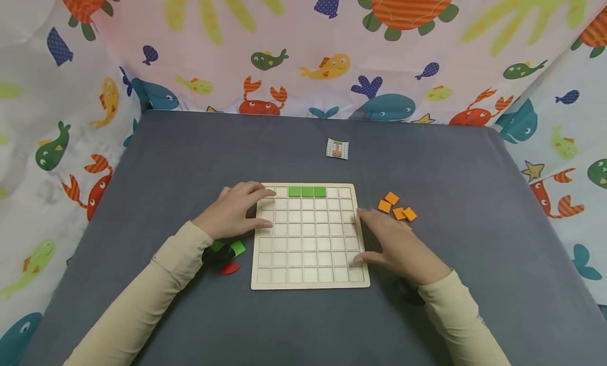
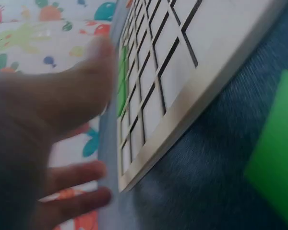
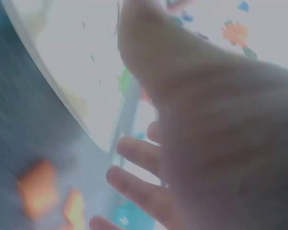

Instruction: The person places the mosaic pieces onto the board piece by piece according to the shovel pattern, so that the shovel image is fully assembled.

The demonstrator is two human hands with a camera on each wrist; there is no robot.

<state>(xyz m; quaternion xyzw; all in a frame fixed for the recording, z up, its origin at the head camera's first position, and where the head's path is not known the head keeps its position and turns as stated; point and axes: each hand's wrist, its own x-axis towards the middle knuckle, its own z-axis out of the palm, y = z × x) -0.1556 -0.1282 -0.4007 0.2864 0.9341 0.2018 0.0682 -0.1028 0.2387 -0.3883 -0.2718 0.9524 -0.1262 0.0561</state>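
left hand and right hand spread at opposite edges of the gridded board, where an uneven push could jolt the three green tiles loose.

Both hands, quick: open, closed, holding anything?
Left hand: open, at the left edge of the grid board; nothing seen held.
Right hand: open, at its right edge; nothing seen held.
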